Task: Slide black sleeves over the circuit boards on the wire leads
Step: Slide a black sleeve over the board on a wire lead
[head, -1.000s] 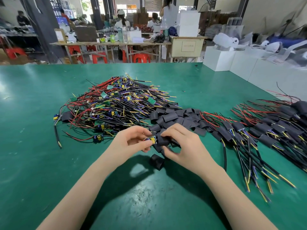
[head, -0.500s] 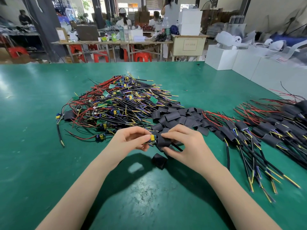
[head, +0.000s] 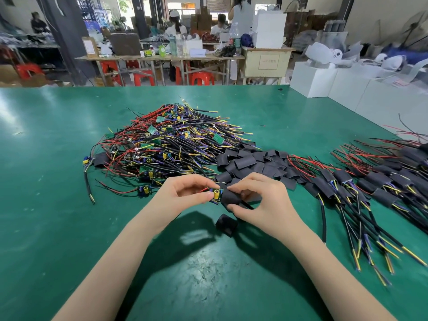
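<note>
Right now my left hand (head: 185, 193) pinches a small circuit board (head: 215, 194) with a yellow part on it, and my right hand (head: 261, 200) pinches a black sleeve (head: 231, 197) at the board's right end. Sleeve and board touch, and the sleeve looks only partly on.

I think the sleeve could snag on the yellow part, because that part sticks up. If I push hard, the sleeve could crumple or the thin wires could bend. My pinch on the board is small, so it could slip out.

I cannot see how far the board is inside the sleeve; my fingers hide that. The black lead (head: 245, 205) comes out just under my right fingers, but its end is hidden. Another loose sleeve (head: 226, 224) lies on the green table (head: 58, 205), just below my grip. Beyond my hands, the pile of bare boards (head: 171, 144) is too tangled to count.
</note>
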Action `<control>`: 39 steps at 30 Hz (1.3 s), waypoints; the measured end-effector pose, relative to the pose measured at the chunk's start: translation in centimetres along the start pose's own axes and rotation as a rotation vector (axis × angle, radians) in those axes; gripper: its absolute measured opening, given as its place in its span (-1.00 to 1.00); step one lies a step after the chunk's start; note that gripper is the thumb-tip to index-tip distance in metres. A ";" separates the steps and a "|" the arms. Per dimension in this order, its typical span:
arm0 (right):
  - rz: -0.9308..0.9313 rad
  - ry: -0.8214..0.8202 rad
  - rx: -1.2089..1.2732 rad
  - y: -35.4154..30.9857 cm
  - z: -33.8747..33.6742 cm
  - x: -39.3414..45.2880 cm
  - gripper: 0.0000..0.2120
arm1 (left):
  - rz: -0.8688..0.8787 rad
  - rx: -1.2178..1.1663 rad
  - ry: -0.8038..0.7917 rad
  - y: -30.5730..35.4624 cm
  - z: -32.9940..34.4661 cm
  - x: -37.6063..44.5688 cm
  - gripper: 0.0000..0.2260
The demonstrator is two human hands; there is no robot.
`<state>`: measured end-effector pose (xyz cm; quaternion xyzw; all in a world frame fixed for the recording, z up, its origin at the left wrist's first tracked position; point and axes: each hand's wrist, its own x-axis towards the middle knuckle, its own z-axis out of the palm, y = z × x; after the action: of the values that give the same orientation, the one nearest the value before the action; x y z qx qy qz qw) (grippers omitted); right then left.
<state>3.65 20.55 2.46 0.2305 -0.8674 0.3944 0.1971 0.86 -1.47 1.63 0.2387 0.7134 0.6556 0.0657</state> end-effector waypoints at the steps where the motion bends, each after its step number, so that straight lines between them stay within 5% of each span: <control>1: 0.007 0.001 0.003 0.0 0.0 0.0 -0.73 | -0.002 -0.006 0.003 0.0 0.0 0.0 -0.86; 11: -0.062 0.040 -0.043 -0.5 0.3 -0.1 -0.73 | -0.078 -0.157 0.068 -0.1 0.1 -0.1 -0.93; 39: -0.070 0.003 -0.059 -0.4 0.6 -0.7 -0.72 | -0.095 -0.074 0.076 0.0 1.2 -0.5 -0.79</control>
<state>4.32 19.99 1.99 0.2544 -0.8698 0.3617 0.2189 1.76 -0.59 1.42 0.1768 0.7011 0.6863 0.0786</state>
